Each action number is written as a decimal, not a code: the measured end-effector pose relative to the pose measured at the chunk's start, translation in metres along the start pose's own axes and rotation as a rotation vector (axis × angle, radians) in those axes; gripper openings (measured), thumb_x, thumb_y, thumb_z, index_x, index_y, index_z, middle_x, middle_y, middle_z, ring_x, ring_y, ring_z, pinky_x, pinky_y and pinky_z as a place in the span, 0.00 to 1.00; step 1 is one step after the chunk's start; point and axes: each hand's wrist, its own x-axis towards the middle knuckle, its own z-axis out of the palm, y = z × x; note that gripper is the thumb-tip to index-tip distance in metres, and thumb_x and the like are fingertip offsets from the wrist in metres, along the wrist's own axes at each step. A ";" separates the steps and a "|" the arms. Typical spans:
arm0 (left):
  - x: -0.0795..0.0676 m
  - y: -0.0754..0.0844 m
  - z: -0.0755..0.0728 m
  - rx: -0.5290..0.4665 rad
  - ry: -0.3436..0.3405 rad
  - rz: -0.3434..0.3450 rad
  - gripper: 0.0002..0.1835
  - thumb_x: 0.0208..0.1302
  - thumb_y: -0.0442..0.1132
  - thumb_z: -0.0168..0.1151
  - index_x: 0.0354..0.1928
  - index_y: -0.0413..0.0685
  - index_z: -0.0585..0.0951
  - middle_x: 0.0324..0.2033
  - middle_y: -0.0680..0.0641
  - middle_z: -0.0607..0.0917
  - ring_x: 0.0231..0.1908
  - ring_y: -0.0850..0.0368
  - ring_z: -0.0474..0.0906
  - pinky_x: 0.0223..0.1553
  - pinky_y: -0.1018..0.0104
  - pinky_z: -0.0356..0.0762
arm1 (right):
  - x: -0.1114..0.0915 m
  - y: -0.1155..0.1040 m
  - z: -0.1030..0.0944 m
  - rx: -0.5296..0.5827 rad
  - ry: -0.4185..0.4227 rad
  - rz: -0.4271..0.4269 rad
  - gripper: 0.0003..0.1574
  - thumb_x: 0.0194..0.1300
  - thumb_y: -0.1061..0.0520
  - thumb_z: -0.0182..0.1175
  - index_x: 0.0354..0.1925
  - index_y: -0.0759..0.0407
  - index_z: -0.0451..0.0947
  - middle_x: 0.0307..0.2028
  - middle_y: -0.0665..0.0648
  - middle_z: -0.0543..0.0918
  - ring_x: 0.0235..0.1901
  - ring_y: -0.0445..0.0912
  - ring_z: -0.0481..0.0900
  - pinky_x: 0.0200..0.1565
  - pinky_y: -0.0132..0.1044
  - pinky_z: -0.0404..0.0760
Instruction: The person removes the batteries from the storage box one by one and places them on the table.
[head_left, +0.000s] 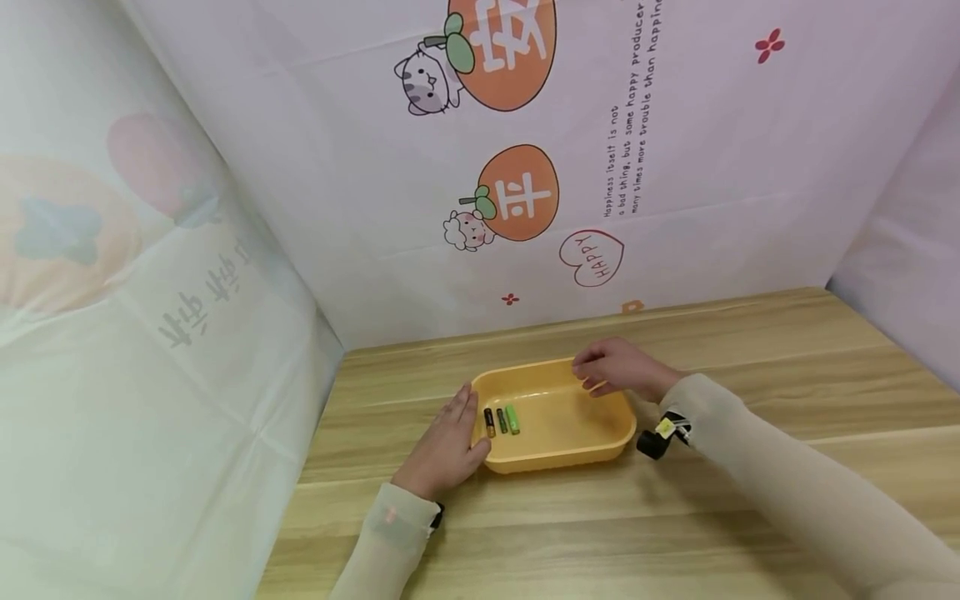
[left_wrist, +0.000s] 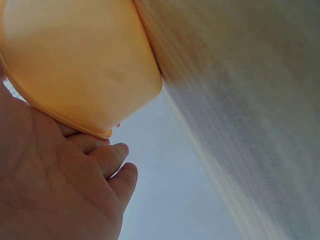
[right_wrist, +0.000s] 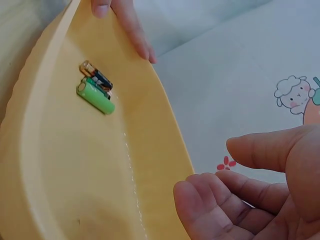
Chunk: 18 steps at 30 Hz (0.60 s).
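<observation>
A yellow plastic tray (head_left: 570,417) sits on the table, with three batteries at its left end. One battery is black and copper (head_left: 490,422), a thinner one dark green (head_left: 502,421), and the third bright green (head_left: 512,419). My left hand (head_left: 447,442) rests along the tray's left rim, its fingers mostly straight and its thumb at the front corner. Over the back right part of the tray is my right hand (head_left: 618,368). In the right wrist view its thumb stands apart from the loosely bent fingers (right_wrist: 187,202), with nothing between them.
The wood-grain table (head_left: 540,533) spreads around the tray. Behind it rises a white printed sheet (head_left: 675,250) with cartoon fruit and lettering, and another sheet (head_left: 225,417) hangs along the left side. A black wrist camera (head_left: 654,444) hangs beside the tray's right end.
</observation>
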 end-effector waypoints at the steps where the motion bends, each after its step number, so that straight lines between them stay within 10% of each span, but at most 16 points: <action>1: 0.000 0.000 0.000 0.001 0.001 0.001 0.39 0.72 0.53 0.46 0.75 0.36 0.50 0.76 0.43 0.43 0.74 0.53 0.39 0.70 0.56 0.47 | 0.001 -0.001 0.002 0.000 -0.001 0.002 0.24 0.69 0.58 0.58 0.56 0.75 0.72 0.46 0.69 0.79 0.45 0.62 0.79 0.45 0.49 0.82; 18: 0.002 -0.003 0.003 0.004 0.003 0.008 0.40 0.72 0.53 0.45 0.75 0.36 0.50 0.76 0.44 0.42 0.74 0.54 0.38 0.71 0.56 0.46 | 0.024 -0.010 0.029 0.031 -0.029 0.019 0.16 0.68 0.61 0.58 0.51 0.71 0.76 0.39 0.63 0.81 0.44 0.61 0.80 0.42 0.46 0.83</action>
